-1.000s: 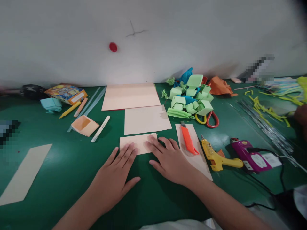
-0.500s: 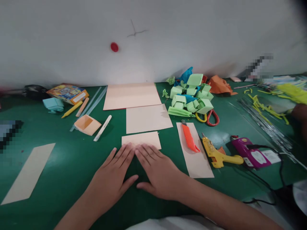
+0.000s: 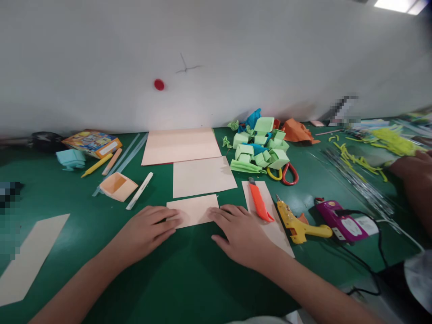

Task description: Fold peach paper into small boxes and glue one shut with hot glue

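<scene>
A small folded piece of pale peach paper (image 3: 195,212) lies flat in front of me. The fingertips of my left hand (image 3: 148,231) rest on its left end, the fingers stretched out. On its right end press the fingers of my right hand (image 3: 239,231), extended with the thumb apart. Just beyond lies a larger cream sheet (image 3: 204,177), and behind that a peach sheet (image 3: 180,146). An orange box cutter (image 3: 259,202) sits on a cream paper strip (image 3: 277,231) to the right of my right hand.
Right of the strip are a yellow glue gun (image 3: 300,225) and a purple power adapter (image 3: 346,220) with cables. Green paper boxes (image 3: 259,146) and scissors (image 3: 289,174) lie behind. A paper box (image 3: 119,186), white stick (image 3: 139,191) and yellow marker (image 3: 97,165) are left. Another person's hand (image 3: 413,175) is far right.
My hands have slid apart from the middle of the folded paper to its two ends, uncovering its centre. The camera view has tilted slightly upward, and the other person's hand shows more.
</scene>
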### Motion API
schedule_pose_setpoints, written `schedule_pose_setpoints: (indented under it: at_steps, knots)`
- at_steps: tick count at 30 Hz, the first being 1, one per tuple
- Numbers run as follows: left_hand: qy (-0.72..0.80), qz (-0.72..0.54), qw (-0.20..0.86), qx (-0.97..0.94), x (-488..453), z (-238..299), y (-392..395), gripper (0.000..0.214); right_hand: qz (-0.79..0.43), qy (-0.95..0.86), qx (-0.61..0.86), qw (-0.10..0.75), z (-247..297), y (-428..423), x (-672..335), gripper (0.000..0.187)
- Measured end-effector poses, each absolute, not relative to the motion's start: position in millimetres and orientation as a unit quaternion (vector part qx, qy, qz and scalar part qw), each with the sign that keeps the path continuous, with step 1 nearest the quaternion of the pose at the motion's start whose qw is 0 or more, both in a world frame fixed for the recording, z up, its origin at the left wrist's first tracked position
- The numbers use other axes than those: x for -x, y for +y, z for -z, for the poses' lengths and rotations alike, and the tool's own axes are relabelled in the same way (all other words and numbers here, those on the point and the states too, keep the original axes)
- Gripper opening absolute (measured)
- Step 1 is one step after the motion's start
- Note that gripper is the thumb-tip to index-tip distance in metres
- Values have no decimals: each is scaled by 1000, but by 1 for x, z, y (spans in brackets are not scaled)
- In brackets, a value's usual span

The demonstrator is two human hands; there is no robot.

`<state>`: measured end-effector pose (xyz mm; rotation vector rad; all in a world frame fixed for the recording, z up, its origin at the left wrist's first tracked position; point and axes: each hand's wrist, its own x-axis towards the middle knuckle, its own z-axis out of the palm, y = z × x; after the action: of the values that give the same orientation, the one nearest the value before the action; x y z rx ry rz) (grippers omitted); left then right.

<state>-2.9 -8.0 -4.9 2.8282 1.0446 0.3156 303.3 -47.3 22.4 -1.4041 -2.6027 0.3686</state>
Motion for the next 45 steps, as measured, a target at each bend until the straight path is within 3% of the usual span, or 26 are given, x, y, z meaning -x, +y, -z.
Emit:
schedule_pose_setpoints:
  at_steps: [6, 10, 14, 18, 22, 27, 31, 37, 45]
  knots:
    - [301, -132, 46, -943, -6, -6, 0, 28, -84, -896, 428, 77, -25, -29, -302, 33]
    - [345, -241, 65, -905, -21, -30, -2, 20, -159, -866, 436, 184, -20, -20, -306, 24]
    - [504, -404, 238, -725, -37, -46, 2, 26, -352, -702, 521, 336, -20, -12, -310, 19]
    - [524, -444, 436, -582, -45, -34, 5, 45, -502, -547, 536, 403, -18, -5, -314, 25]
    - [493, -406, 518, -569, -55, -20, 0, 29, -548, -510, 528, 401, -12, -5, -315, 30]
    - [513, -378, 490, -595, -66, -22, -5, 34, -484, -591, 533, 363, -11, -13, -311, 31]
    - [523, -388, 467, -599, -71, -26, -10, 31, -386, -693, 508, 335, -16, -24, -306, 59]
    - [488, -345, 438, -672, -80, -36, -19, 32, -395, -757, 442, 276, -19, -37, -296, 80]
    - [480, -354, 468, -652, -85, -27, -21, 25, -429, -753, 399, 299, -22, -36, -294, 65]
